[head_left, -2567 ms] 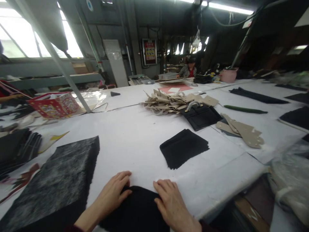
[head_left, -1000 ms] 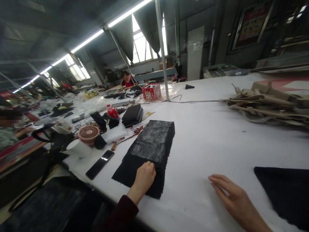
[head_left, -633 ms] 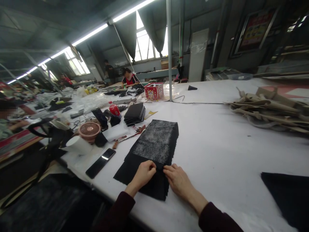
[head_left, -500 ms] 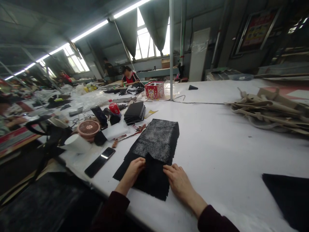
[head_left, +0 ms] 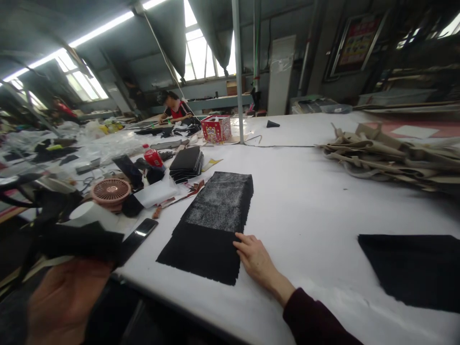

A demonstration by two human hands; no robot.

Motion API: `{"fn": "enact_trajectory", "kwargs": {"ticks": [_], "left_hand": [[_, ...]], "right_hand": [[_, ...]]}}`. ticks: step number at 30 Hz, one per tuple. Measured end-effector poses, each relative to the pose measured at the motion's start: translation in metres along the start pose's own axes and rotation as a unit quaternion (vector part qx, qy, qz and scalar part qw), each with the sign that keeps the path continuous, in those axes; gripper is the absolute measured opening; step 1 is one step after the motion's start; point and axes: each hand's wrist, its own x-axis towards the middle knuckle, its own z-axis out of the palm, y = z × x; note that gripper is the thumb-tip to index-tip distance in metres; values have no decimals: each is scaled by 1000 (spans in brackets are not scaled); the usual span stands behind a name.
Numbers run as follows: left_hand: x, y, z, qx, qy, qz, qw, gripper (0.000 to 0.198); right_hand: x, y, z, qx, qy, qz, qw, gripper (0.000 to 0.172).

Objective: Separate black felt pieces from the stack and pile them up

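A pile of black fabric pieces (head_left: 201,253) lies on the white table, its upper part a speckled grey-white section (head_left: 218,201). My right hand (head_left: 256,256) rests at the pile's right edge, fingers stretched out and their tips touching the fabric. Down at the lower left, off the table's edge, my left hand (head_left: 68,297) is blurred by motion. It holds a black fabric piece (head_left: 81,242), which hides part of a smartphone (head_left: 142,232).
Left of the pile are a pink fan (head_left: 111,190), a white roll (head_left: 91,215), a red-labelled bottle (head_left: 153,155) and stacked dark pieces (head_left: 186,162). Another black piece (head_left: 413,268) lies right, beige scraps (head_left: 384,153) behind it. A person (head_left: 176,108) works beyond a red box (head_left: 216,128).
My left hand has left the pile and swung down to the left with a black fabric piece. My right hand stays at the pile's right edge. The view has turned slightly right.
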Motion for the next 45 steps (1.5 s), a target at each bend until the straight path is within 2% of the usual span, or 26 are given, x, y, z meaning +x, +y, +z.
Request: {"fn": "enact_trajectory", "kwargs": {"ticks": [2, 4, 6, 8, 10, 12, 15, 18, 20, 21, 24, 27, 30, 33, 36, 40, 45], "left_hand": [[-24, -13, 38, 29, -108, -36, 993, 29], [-47, -32, 79, 81, -230, -105, 964, 32], [-70, -55, 123, 128, -373, -141, 908, 30], [-93, -81, 164, 170, -496, -110, 845, 20], [-119, -108, 199, 207, -557, -22, 804, 13], [-147, -134, 224, 245, -580, 59, 775, 10], [-191, -166, 240, 287, -613, 155, 720, 12], [-219, -184, 239, 317, -648, 247, 647, 15], [-224, -188, 234, 347, -654, 292, 605, 18], [-221, -189, 230, 365, -650, 310, 591, 20], [-201, -189, 219, 416, -610, 348, 578, 24], [-182, -192, 208, 450, -580, 364, 573, 28], [-177, -195, 207, 439, -604, 375, 550, 35], [-180, -195, 216, 407, -644, 376, 527, 38], [-178, -194, 226, 396, -652, 373, 529, 35], [-164, -199, 232, 424, -601, 377, 563, 24], [-149, -211, 233, 445, -566, 390, 574, 17]], "right_hand": [[-10, 3, -11, 100, 35, 43, 993, 30], [-24, 8, -28, 216, 48, 115, 968, 30], [-42, 14, -49, 330, 48, 199, 921, 39], [-64, 20, -71, 434, 58, 272, 857, 51], [-87, 26, -91, 517, 77, 323, 789, 58], [-111, 32, -105, 567, 89, 351, 740, 59], [-143, 41, -119, 584, 83, 373, 716, 60], [-165, 47, -125, 573, 109, 408, 702, 60], [-173, 50, -130, 562, 124, 409, 708, 54], [-176, 52, -133, 553, 116, 400, 721, 50], [-173, 58, -141, 478, 57, 369, 795, 41], [-157, 64, -146, 334, 3, 333, 882, 37], [-134, 67, -142, 189, -33, 289, 938, 32], [-115, 62, -131, 104, -8, 276, 955, 24], [-109, 55, -114, 50, 42, 284, 957, 16], [-115, 54, -85, -53, 116, 268, 955, 26], [-123, 60, -59, -172, 194, 165, 952, 29]]}}
